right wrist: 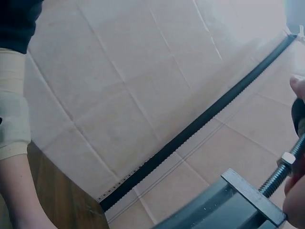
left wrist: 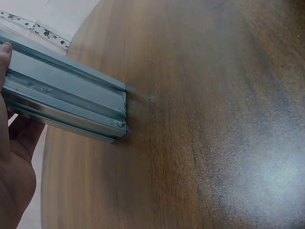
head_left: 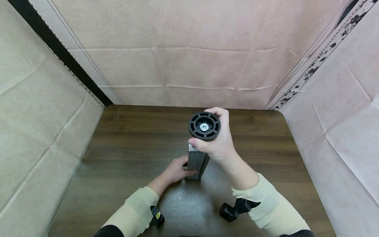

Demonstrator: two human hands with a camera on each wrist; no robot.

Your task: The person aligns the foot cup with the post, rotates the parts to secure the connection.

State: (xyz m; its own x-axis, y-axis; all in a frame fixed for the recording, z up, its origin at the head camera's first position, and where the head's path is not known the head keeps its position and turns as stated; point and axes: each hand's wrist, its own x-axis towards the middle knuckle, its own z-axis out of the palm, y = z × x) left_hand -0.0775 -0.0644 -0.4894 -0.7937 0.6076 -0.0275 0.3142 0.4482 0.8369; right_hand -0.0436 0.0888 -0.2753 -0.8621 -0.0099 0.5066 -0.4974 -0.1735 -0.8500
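A slotted aluminium profile (head_left: 196, 161) stands on end over the wooden table, its lower end close to the tabletop in the left wrist view. At its top is a levelling foot with a round black base (head_left: 204, 126) and a screw in the centre. My right hand (head_left: 222, 144) grips this foot, thumb on the near side and fingers around the far side. A threaded rod (right wrist: 272, 184) with a hex nut (right wrist: 287, 159) joins foot and profile end. Lower down, my left hand (head_left: 177, 169) holds the profile from the left, with the thumb (left wrist: 5, 50) over one face.
The wooden table (head_left: 133, 138) has a rounded far edge. Pale cloth-like sheets hang behind it (head_left: 183, 65) and on both sides, with a black band at left and a floral border at right. Wrist cameras (head_left: 234, 210) sit on both sleeves.
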